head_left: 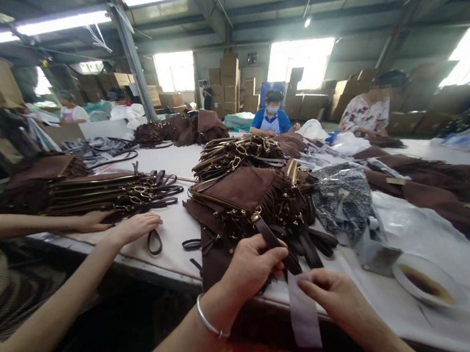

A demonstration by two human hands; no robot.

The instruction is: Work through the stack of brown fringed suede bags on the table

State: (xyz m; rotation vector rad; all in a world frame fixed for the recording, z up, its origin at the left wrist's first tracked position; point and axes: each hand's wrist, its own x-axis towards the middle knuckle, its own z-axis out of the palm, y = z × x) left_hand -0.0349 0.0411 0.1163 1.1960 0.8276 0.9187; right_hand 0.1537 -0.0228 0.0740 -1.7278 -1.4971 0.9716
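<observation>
My left hand (255,263), a metal bangle at its wrist, is closed around a dark brown strap (269,234) that hooks onto a brown fringed pouch (245,189). Between the thumb and fingers of my right hand (335,294) is a pale strip (304,317), paper or cloth, hanging below the strap's lower end. I cannot tell whether strip and strap touch. The pouch lies on top of a heap of similar brown pouches, with gold zippers and clips showing. More dark straps (310,249) trail from the heap close to my fingers.
At the left, a co-worker's hands (135,228) rest beside a stack of brown pouches (89,194). A dish of brown liquid (427,284) and a metal container (375,253) stand at the right. Behind them lies a speckled bundle in plastic (342,195). Other people sit across the table.
</observation>
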